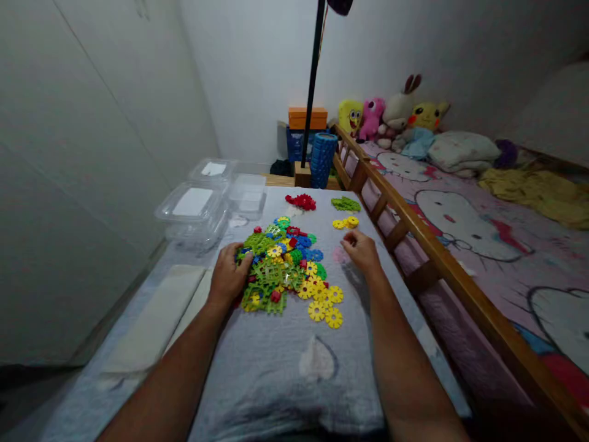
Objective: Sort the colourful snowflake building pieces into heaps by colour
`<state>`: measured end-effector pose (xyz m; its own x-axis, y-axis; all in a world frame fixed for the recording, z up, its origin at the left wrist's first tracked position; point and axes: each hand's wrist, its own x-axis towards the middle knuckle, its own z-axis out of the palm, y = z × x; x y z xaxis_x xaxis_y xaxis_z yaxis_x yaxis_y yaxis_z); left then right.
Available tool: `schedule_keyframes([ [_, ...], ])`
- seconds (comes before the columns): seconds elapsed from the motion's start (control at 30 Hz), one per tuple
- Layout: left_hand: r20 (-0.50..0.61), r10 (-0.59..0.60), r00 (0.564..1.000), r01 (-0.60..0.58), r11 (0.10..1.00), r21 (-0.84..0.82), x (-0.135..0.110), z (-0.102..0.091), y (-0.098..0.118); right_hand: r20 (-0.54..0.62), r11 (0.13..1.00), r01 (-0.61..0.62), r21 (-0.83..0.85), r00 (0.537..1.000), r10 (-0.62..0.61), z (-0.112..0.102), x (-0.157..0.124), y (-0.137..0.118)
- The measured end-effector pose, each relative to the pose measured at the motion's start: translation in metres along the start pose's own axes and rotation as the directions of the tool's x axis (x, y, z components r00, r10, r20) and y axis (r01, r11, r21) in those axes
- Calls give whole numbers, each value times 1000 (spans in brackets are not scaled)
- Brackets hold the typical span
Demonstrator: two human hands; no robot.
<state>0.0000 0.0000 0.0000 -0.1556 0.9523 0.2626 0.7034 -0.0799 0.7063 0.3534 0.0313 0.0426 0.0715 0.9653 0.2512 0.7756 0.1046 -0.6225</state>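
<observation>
A mixed heap of plastic building pieces (271,264) lies on the cloth-covered table, with green lattice pieces, yellow snowflake discs (326,301), and blue and red parts. My left hand (229,275) rests against the heap's left edge, thumb and index finger apart, touching the green pieces; its other fingertips are hidden. To the right of the heap, my right hand (361,248) hovers with thumb and fingers pinched together; anything between them is too small to make out. Just beyond it sits a small group of yellow discs (346,223).
Small groups of red pieces (302,202) and green pieces (346,204) lie at the table's far side. Clear plastic boxes (193,205) stand at the left, behind a folded pale cloth (154,313). A wooden bed rail (396,199) borders the right side. A black pole (313,86) rises behind.
</observation>
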Motion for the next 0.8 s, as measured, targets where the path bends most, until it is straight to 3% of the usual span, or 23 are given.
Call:
schedule_keyframes([
  [0.13,48,10,999,-9,1000,-22,-2,2,3,361,995,100,27,927,-103,20,-10,-22],
  [0.27,49,26,998,-25,999,-28,-2,2,5,488,985,160,-56,866,-113,25,-17,-28],
  [0.47,37,65,997,-63,997,-47,0,5,6,531,989,114,-90,846,-49,25,-18,-26],
  [0.8,13,95,995,-95,995,5,0,10,3,440,998,2,67,897,-31,34,-14,-10],
])
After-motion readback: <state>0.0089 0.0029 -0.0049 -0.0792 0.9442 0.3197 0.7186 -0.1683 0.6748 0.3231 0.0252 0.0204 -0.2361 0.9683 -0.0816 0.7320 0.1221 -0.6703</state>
